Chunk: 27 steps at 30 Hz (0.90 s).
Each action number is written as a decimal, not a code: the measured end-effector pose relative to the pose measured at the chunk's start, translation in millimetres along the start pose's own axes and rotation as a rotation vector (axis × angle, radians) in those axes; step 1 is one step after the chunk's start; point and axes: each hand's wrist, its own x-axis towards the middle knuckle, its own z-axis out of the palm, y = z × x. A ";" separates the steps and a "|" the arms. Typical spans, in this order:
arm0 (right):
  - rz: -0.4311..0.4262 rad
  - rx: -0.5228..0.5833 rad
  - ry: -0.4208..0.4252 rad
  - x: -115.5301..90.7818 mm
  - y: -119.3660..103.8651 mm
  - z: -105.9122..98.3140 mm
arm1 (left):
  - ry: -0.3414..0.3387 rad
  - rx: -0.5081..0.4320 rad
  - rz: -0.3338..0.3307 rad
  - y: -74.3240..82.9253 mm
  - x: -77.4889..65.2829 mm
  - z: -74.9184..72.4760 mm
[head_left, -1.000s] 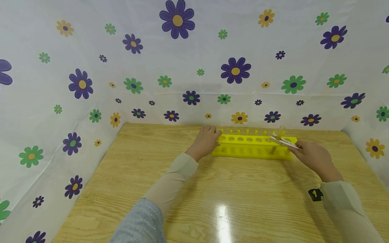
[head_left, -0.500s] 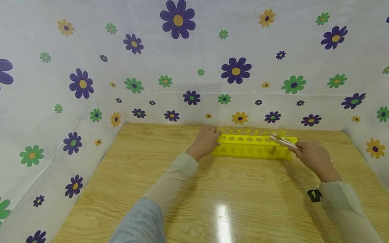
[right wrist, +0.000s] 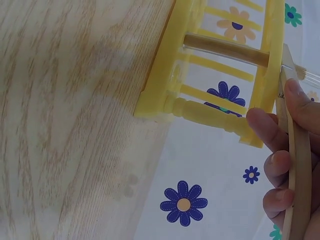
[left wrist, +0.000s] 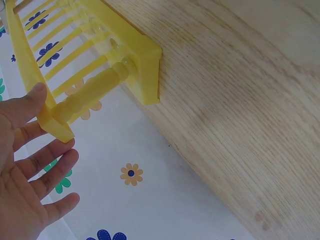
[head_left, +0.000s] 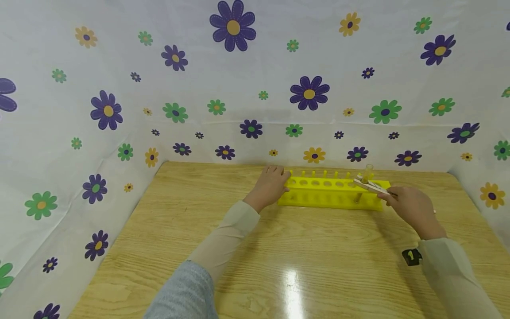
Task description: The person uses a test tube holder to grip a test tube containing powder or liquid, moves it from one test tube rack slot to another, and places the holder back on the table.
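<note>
A yellow test tube rack (head_left: 328, 200) stands at the back of the table. My left hand (head_left: 272, 184) holds its left end; in the left wrist view the thumb (left wrist: 36, 97) lies on the top plate with fingers at its edge. My right hand (head_left: 412, 206) grips a wooden test tube holder (head_left: 370, 186). Its front end is at the upper part of a glass test tube (head_left: 368, 170), just above the rack's top plate. The tube stands in a hole near the right end, with brownish liquid (right wrist: 227, 49) visible in the right wrist view.
Upright yellow pegs (head_left: 324, 173) line the back of the rack. Behind the wooden table (head_left: 311, 248) hangs a white flowered cloth (head_left: 255, 66), which also runs along the left and right sides. A black tag (head_left: 411, 257) hangs by the right sleeve.
Both hands and the rack stay nearly in place. The right wrist has shifted very slightly to the left.
</note>
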 end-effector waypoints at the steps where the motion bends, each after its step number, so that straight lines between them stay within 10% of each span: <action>1: 0.001 -0.001 0.004 0.0 -0.3 0.1 | 0.001 0.003 0.000 -0.1 0.0 -0.1; 27: -0.005 -0.021 0.094 -2.7 2.7 2.3 | 0.005 0.003 -0.005 -0.4 1.2 2.8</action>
